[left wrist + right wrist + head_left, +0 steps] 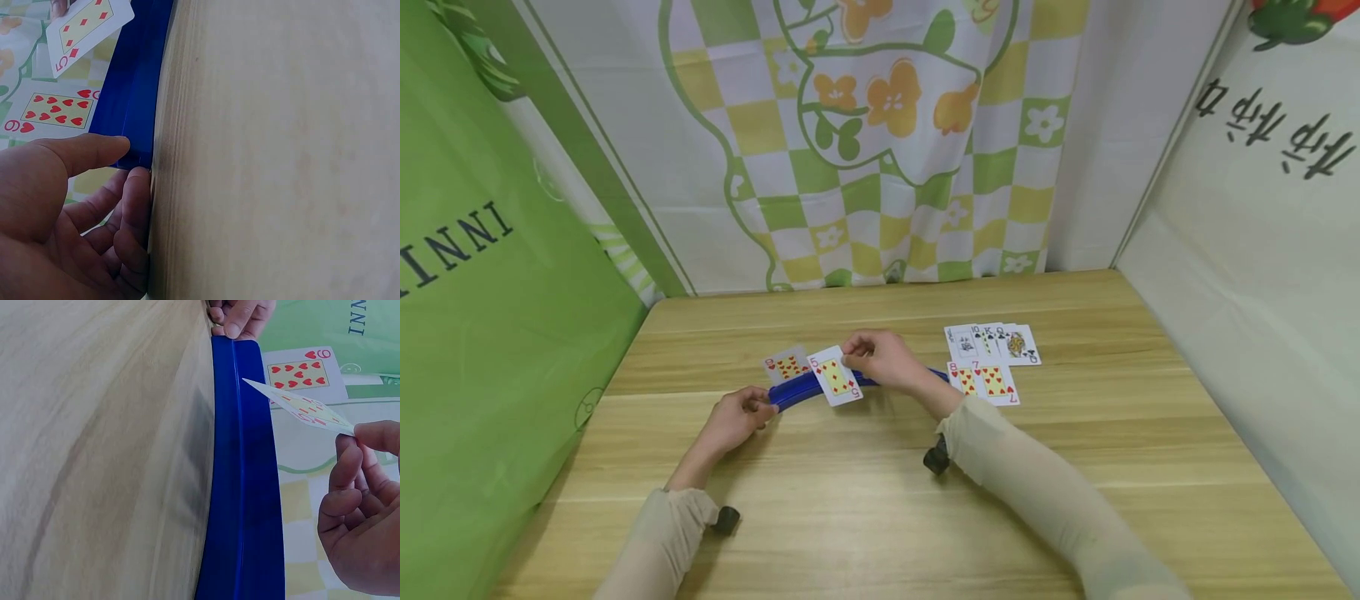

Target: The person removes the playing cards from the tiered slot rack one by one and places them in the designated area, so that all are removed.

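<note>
A curved blue card holder (pixel 794 391) stands on the table, its left end pinched between the thumb and fingers of my left hand (pixel 735 418). Toward that end, a nine of hearts (pixel 306 374) sits upright in the holder. My right hand (pixel 883 360) pinches a five of diamonds (pixel 833 380) by its edge, in front of the holder's middle-left part. In the right wrist view this card tilts, with its lower corner over the blue holder (pixel 240 487). Whether that corner touches the slot I cannot tell.
At the right, a row of overlapping black-suit cards (pixel 1017 343) lies face up, including a ten, king and queen. Nearer me, an eight and a seven of hearts (pixel 997 383) overlap by the holder's right end. Patterned cloth (pixel 880 200) hangs behind the wooden table (pixel 850 517).
</note>
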Motion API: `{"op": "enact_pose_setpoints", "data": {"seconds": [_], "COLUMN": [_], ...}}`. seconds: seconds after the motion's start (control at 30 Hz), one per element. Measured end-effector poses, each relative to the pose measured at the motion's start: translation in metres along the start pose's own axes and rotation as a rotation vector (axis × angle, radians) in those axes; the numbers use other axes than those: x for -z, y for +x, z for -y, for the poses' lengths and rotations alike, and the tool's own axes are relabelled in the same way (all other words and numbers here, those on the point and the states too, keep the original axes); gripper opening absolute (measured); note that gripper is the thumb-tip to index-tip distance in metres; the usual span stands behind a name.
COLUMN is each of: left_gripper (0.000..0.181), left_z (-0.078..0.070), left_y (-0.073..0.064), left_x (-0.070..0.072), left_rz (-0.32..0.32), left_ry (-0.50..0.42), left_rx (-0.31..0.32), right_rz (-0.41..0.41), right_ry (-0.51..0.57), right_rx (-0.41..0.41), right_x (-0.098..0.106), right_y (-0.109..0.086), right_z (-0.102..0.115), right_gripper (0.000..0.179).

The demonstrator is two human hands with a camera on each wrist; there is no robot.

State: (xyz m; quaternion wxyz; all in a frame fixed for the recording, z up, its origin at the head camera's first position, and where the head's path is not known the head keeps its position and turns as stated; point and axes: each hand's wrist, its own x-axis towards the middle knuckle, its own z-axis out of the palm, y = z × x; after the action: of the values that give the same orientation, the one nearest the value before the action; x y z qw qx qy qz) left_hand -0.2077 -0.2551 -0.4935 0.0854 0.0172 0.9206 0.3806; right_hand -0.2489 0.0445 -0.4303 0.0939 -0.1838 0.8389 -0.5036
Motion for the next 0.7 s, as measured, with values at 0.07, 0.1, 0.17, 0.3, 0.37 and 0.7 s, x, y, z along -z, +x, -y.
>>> {"op": "enact_pose_setpoints", "data": {"seconds": [0.07,0.1,0.17,0.3,0.37,0.7], "left_gripper": [0.037,0.038,0.038,0.038,0.038,0.036], "left_z": [0.0,0.0,0.0,0.0,0.0,0.0], "left_y": [0.0,0.0,0.0,0.0,0.0,-0.001], "left_x": [0.0,0.0,0.001,0.001,0.001,0.0], "left_rz": [0.003,0.004,0.006,0.01,0.01,0.008], "left_ry": [0.0,-0.001,-0.004,-0.007,-0.009,-0.004], "left_rx": [-0.001,0.0,0.001,-0.001,-0.003,-0.004], "right_rz": [-0.01,-0.014,-0.022,-0.03,-0.035,-0.049], "right_ry": [0.003,0.007,0.011,0.009,0.005,0.014], "right_rx": [-0.004,-0.008,-0.017,-0.048,-0.059,-0.065], "right_x": [0.002,0.003,0.005,0.009,0.011,0.022], "right_y": [0.0,-0.001,-0.002,-0.004,-0.005,-0.009], "right_z": [-0.001,-0.001,-0.001,-0.001,-0.002,-0.007], "right_gripper": [0.013,0.014,0.014,0.015,0.016,0.019]}}
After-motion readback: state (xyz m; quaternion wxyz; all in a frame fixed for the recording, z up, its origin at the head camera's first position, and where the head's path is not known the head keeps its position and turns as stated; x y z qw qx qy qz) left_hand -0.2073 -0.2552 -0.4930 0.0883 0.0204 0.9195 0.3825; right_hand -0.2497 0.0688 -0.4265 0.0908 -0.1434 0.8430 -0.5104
